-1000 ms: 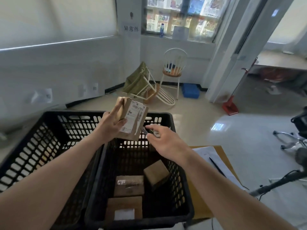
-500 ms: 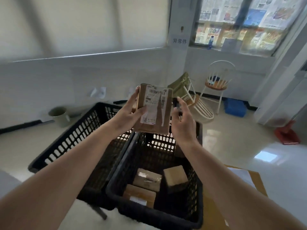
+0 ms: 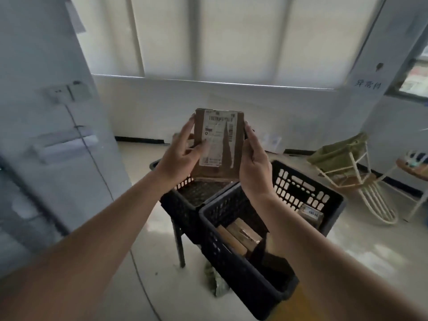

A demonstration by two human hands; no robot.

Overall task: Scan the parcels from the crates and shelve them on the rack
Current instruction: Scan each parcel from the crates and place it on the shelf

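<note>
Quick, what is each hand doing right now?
Left hand: holds the parcel by its left edge.
Right hand: holds the same parcel by its right edge.

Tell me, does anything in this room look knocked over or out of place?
Yes. At the right a white wire chair lies tipped on its side on the floor, an olive-green cloth draped over it. Under the nearer black crate something crumpled and greenish lies on the floor; what it is I cannot tell.

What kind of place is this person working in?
Probably a small parcel sorting or pickup room. Both hands hold a cardboard parcel with a barcoded shipping label, more parcels lie in a black plastic crate, and a printed sign is posted on a pillar.
</note>
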